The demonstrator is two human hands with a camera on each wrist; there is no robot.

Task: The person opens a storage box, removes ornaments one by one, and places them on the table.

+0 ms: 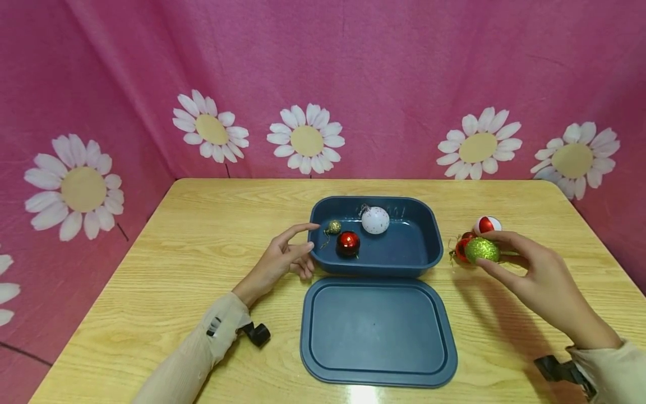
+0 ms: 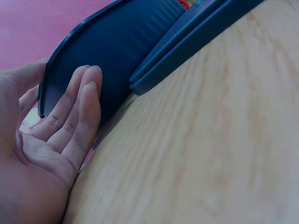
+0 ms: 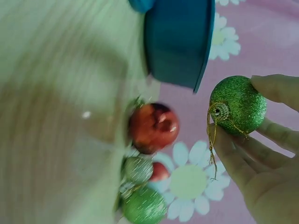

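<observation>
My right hand (image 1: pixel 542 280) pinches a glittery green Christmas bauble (image 1: pixel 481 250) between thumb and fingers, raised over the right side of the table. Its gold string (image 3: pixel 211 144) dangles free. My left hand (image 1: pixel 282 255) is at the left side of a dark blue rectangular container (image 1: pixel 424 264), index finger and thumb at the rim. Its other fingers (image 2: pixel 88 105) hang relaxed beside the outer wall. Inside the container lie a small gold bauble (image 1: pixel 335 226), a shiny red bauble (image 1: pixel 348 243) and a white speckled bauble (image 1: pixel 375 220).
Behind the held bauble, more baubles lie on the table, among them a shiny red one (image 3: pixel 154 128), a green one (image 3: pixel 144 205) and a red-and-white one (image 1: pixel 487 224). A flat blue lid (image 1: pixel 378 331) lies in front of the container. A pink flowered cloth (image 1: pixel 383 73) hangs behind.
</observation>
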